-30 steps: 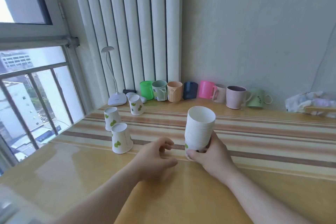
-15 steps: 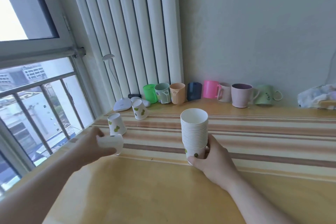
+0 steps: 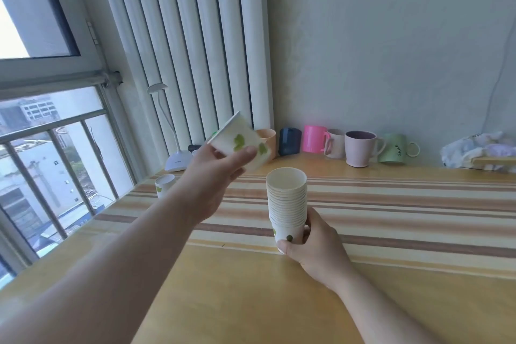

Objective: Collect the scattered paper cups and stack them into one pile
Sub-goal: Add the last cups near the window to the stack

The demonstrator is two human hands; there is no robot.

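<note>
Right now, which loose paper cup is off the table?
The paper cup with green leaf prints in the left hand, tilted above the stack. The other loose cup sits on the table near the window.

Bare table (image 3: 237, 301) lies open in front of me. The stack (image 3: 287, 204) in my right hand (image 3: 315, 246) stands mid-table; one loose cup (image 3: 164, 185) sits far left, mugs (image 3: 360, 148) line the wall.

Upright cup stack (image 3: 286, 204), tilted leaf-print cup (image 3: 243, 142) above
</note>
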